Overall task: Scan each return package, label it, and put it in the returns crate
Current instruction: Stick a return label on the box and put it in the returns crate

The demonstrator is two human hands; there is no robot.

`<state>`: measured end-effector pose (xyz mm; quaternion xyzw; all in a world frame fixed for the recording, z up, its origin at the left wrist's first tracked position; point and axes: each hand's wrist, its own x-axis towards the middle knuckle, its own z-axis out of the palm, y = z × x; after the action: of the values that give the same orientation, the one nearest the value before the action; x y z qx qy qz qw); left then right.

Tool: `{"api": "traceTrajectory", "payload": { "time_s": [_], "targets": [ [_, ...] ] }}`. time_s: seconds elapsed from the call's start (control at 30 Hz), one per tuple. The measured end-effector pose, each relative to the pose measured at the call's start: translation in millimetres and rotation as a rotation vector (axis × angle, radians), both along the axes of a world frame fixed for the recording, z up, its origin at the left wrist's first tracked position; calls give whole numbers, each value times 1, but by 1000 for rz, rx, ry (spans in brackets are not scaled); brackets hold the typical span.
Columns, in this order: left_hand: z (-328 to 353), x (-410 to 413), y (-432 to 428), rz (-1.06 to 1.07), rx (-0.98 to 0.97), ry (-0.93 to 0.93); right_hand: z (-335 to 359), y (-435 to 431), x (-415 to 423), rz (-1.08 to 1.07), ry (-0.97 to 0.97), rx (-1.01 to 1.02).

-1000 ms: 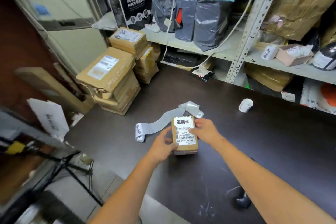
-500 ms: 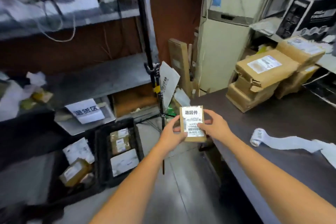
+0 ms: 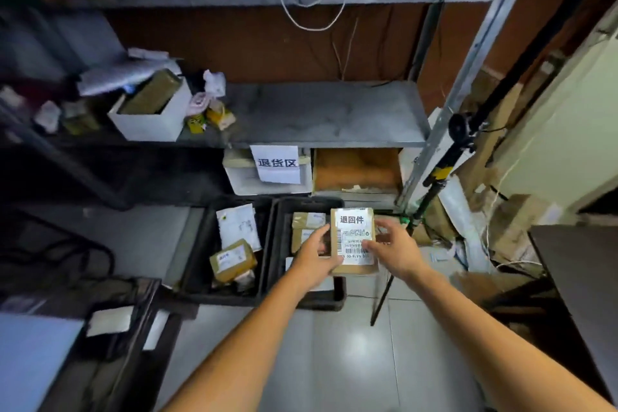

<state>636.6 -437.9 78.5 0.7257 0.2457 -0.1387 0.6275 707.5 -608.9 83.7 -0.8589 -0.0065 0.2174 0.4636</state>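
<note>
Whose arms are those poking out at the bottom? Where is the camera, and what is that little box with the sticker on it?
Those are a person's two bare arms. The camera sits on the person's head and looks forward and down, so you see what they see. The left hand and the right hand hold a small brown package between them, one on each side. On top it has a white label with a barcode. The package hangs over a black crate on the floor, and that crate already has brown parcels inside. Beside it stands a second black crate with a white envelope and a brown box. Above them, a paper sign hangs from a grey shelf.
</note>
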Motion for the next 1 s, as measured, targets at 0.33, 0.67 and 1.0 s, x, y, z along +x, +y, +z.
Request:
{"api": "traceTrajectory", "payload": {
  "time_s": [0.33,0.67,1.0],
  "targets": [
    [-82,107,80,106,36,45,-104,93,126,143,77,64],
    [-351,238,168,175,15,102,-382,185,261,148,138,79],
    [-643,348,251,143,77,49,-664,264,363,52,101,111]
  ]
}}
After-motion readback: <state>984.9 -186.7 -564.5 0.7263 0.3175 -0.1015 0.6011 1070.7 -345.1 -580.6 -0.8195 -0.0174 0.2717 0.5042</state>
